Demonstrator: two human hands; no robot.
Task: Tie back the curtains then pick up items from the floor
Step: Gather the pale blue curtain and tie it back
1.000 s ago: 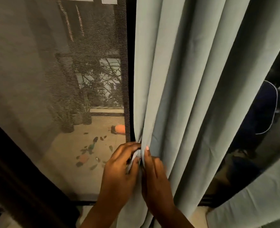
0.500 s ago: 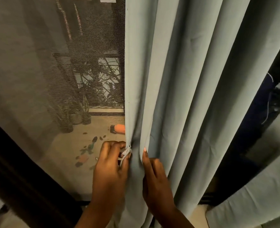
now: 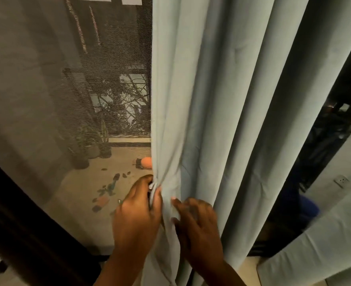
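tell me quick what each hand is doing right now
Left hand: closed, pinching the edge of the curtain.
Right hand: open, fingers spread on the curtain folds.

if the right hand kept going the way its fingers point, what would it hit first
Its fingers point up and to the left, so the right hand would probably press into the curtain fold beside the left hand. They already seem to touch the fabric, though motion blur makes this uncertain.
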